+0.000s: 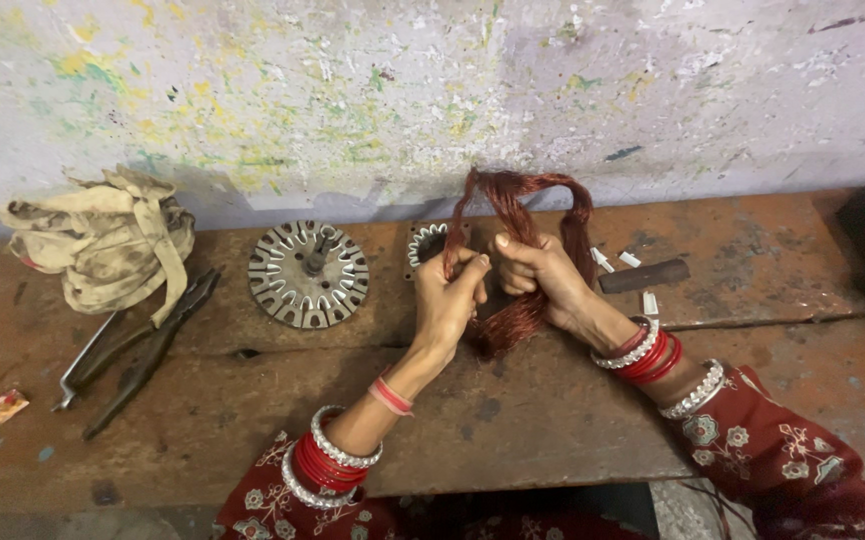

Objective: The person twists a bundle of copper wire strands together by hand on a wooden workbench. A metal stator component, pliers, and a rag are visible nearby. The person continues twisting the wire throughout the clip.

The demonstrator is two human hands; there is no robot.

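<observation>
A head-worn camera looks down at a rusty brown workbench point(553, 420) set against a paint-splattered wall point(403, 90). Places here are given relative to the round slotted metal disc point(309, 274) lying flat near the back of the bench.

Far left of the disc, near the bench's front edge, lies a small crumpled wrapper point(4, 406). Left of the disc sits a heap of dirty cloth strips point(103, 240), and in front of that heap, still left of the disc, rest dark metal pliers point(138, 345), handles slanting toward the front.

Just right of the disc lies a second slotted metal piece point(427, 243), partly hidden behind the hands. Right of the disc, the left hand point(450, 300) pinches strands of a looped bundle of reddish copper wire point(523, 250) between thumb and fingertips, closed on it. The bundle stands raised above the bench, its loop arching toward the wall. The right hand point(538, 275), further right, is wrapped in a fist around the same bundle, thumb up. Both wrists wear red and silver bangles.

Well to the right of the disc lie a dark short bar point(645, 275) and small white pieces point(603, 260) beside it.
</observation>
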